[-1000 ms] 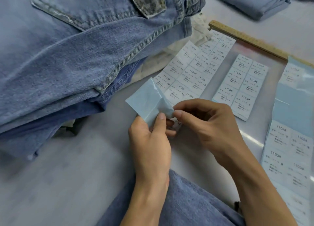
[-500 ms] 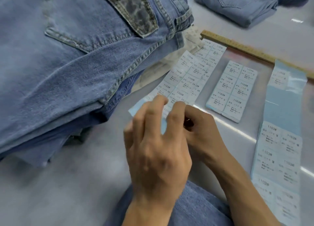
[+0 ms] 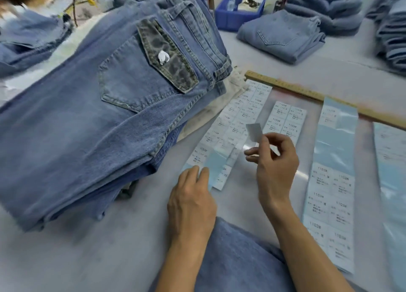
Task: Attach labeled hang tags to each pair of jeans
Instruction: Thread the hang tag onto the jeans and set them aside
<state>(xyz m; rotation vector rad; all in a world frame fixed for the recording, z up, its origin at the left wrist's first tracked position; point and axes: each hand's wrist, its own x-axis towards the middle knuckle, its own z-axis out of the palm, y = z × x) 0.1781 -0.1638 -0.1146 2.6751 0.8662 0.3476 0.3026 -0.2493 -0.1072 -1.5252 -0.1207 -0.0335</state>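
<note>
A single peeled label [image 3: 254, 132] is pinched in the right hand [image 3: 274, 160], lifted above the label sheet [image 3: 228, 138]. That sheet's bare near end is pressed flat to the table [image 3: 87, 258] by the straight fingers of the left hand [image 3: 191, 197]. No hang tag can be seen on the stack of jeans [image 3: 98, 127] just to the left, so the tagging appears barely begun, with further label strips [image 3: 329, 182] unused. Open table lies near the body; a wooden ruler [image 3: 307, 94] bounds the far side.
</note>
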